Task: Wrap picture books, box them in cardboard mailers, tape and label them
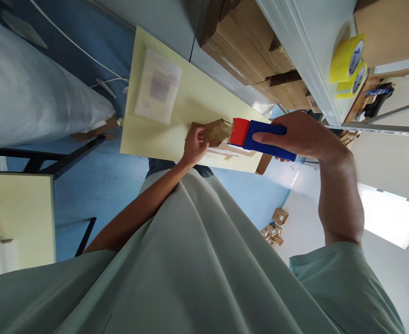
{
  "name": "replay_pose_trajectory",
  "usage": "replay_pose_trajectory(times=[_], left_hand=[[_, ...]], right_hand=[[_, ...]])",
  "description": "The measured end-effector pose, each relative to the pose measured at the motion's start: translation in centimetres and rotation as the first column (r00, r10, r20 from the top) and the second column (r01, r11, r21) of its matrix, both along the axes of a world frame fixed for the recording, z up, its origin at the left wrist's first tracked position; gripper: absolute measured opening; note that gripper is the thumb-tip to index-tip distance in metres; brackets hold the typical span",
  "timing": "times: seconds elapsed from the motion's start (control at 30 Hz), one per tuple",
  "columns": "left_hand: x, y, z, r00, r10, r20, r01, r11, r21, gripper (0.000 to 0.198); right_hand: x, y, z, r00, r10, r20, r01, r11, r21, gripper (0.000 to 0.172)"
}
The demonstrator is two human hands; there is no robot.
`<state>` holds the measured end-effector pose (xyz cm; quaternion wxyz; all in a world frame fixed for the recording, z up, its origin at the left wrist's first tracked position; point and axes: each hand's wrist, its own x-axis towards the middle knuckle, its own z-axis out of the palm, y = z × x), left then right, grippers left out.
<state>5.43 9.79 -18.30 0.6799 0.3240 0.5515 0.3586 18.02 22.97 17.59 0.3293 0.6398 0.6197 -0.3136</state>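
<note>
My right hand (pixel 295 134) is wrapped round a blue tape dispenser (pixel 269 139) with a red front end and a toothed metal edge. That edge sits against the right end of a small brown cardboard box (pixel 217 132), with no visible gap. At the box's left end, the fingers of my left hand (pixel 194 146) are closed on it, just above the pale yellow table (pixel 190 86). Flat brown and white pieces (pixel 234 149) lie partly hidden under the box and the dispenser. Any tape strip between dispenser and box is too small to make out.
A clear plastic packet (pixel 158 86) lies on the table's left part. Large cardboard boxes (pixel 246 41) stand along the far side. Rolls of yellow tape (pixel 345 60) sit on a shelf (pixel 305 51) at upper right. A big plastic-wrapped bundle (pixel 40 88) is at the left.
</note>
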Motion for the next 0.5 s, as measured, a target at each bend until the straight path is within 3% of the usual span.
replay_pose_trajectory(times=[0.1, 0.2, 0.3, 0.5], left_hand=[[0.1, 0.9, 2.9, 0.996, -0.058, 0.061, 0.048, 0.988, 0.149, 0.057], [0.7, 1.2, 4.6, 0.990, -0.118, 0.078, 0.099, 0.971, 0.216, 0.074], [1.1, 1.1, 4.9, 0.991, -0.134, -0.006, 0.131, 0.956, 0.264, 0.087], [1.7, 2.3, 4.2, 0.972, -0.209, -0.105, 0.232, 0.918, 0.321, 0.104]], right_hand=[[0.6, -0.5, -0.1, 0.999, 0.011, -0.033, -0.010, 1.000, 0.010, 0.071], [1.1, -0.9, 0.0, 0.994, 0.039, -0.098, -0.036, 0.999, 0.037, 0.073], [1.3, -1.0, 0.1, 0.995, 0.032, -0.093, -0.028, 0.998, 0.048, 0.074], [0.7, -1.6, -0.1, 0.999, 0.049, -0.014, -0.048, 0.997, 0.059, 0.067]])
